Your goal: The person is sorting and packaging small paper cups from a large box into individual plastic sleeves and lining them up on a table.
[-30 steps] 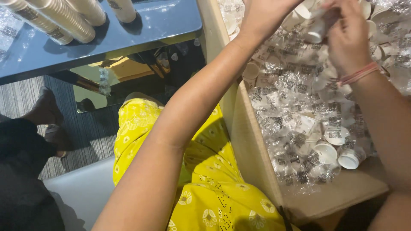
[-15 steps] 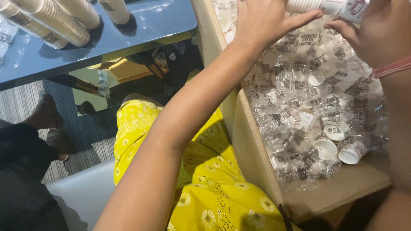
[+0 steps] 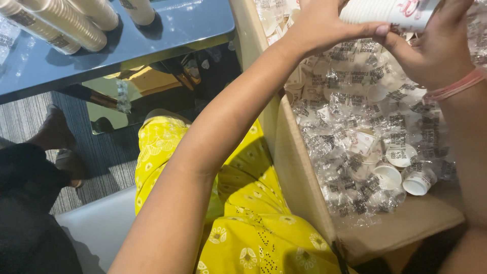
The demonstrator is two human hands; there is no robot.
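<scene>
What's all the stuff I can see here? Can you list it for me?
Stack of paper cups: one, white with a printed pattern, top edge, held by both hands.
Cardboard box: one, brown, right side, open.
Wrapped small cups: too many to count, white in clear plastic wrappers, filling the box.
Loose cups: a few, white, low in the box.
Table: one, dark blue glossy top, upper left.
Cup stacks on the table: about four, beige, lying at the upper left.
Striped carpet: grey, under the table.
Another person's feet: left edge.
Yellow flowered garment: on the person's lap.
Left hand: grips the stack.
Right hand: grips the stack, pink wristband.
</scene>
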